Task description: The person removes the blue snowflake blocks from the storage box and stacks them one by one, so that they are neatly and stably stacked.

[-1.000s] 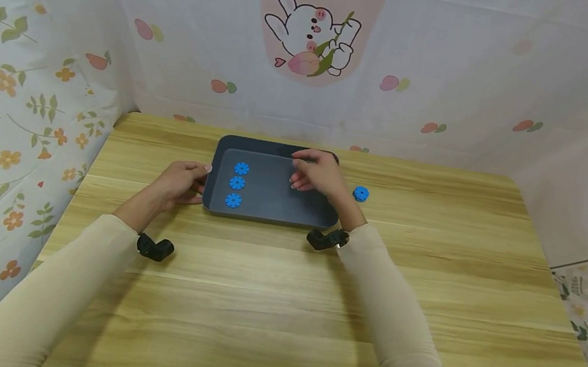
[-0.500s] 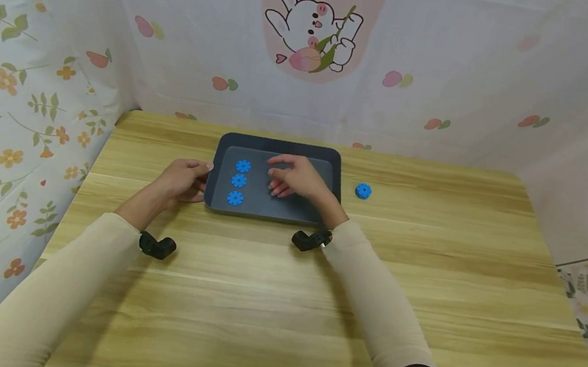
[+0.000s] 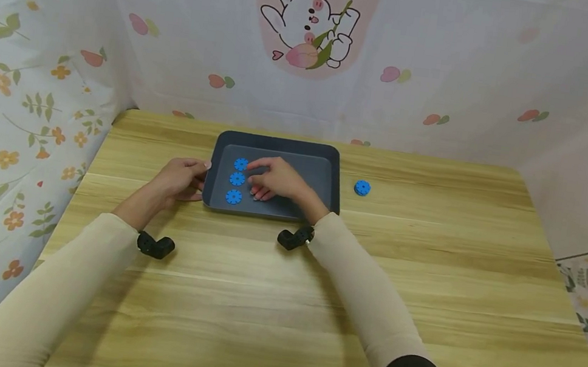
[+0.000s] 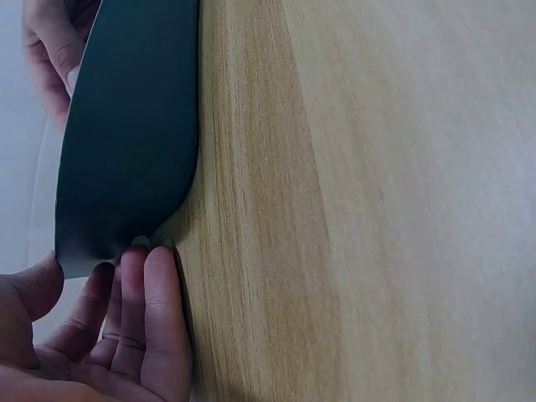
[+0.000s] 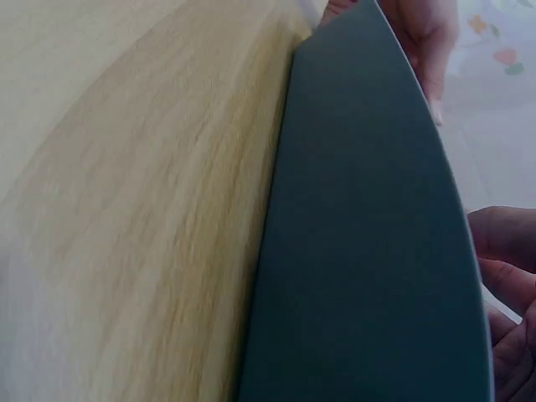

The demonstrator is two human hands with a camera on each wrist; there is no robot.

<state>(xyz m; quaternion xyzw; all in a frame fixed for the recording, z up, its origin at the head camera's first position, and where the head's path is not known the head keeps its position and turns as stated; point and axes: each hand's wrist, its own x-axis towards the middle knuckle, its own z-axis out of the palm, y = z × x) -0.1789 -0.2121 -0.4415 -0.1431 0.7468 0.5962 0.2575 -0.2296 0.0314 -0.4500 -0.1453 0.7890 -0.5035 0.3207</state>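
A dark grey tray (image 3: 290,210) holds a column of three blue notched discs near its left side: a top disc (image 3: 240,164), a middle disc (image 3: 237,178) and a lower disc (image 3: 233,196). My left hand (image 3: 175,181) grips the tray's left edge; in the left wrist view its thumb is on the rim and its fingers (image 4: 155,310) are against the outer wall. My right hand (image 3: 278,180) is over the tray, just right of the discs, index finger and thumb apart, nothing visible between them. The tray wall (image 5: 368,234) partly hides it in the right wrist view.
More blue discs lie stacked (image 3: 362,187) on the wooden table (image 3: 234,311), right of the tray. A patterned cloth (image 3: 181,23) hangs behind the table and along its left side. Each wrist wears a black device, the right one (image 3: 294,238) close to the tray's front edge.
My right hand has moved left across the tray, from its right half to beside the discs. My left hand has stayed on the tray's edge. The discs keep their places in the tray.
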